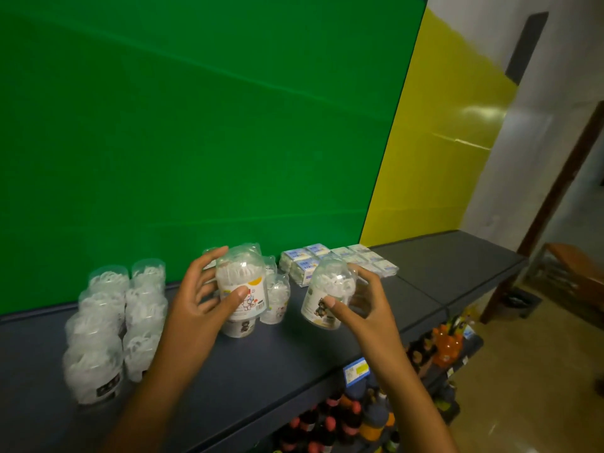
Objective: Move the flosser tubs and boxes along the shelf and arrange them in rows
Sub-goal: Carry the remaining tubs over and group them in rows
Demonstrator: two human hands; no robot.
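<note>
Tubs (241,291) – one gripped per hand (196,308), R hand (366,308); boxes (340,263) behind, lower-shelf bottles (327,426).

The tubs (241,291) are seen as clear, glossy plastic with paper labels. The boxes (340,261) look film-wrapped and shiny. The shelf (441,273) top appears matt, dark and smooth.

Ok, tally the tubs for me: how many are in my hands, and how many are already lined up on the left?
Held tubs: 2, the left tub in the left hand and the right tub in the right hand
Lined-up tubs: 8, two rows of 4, somewhat blurred
Total: 10
</note>
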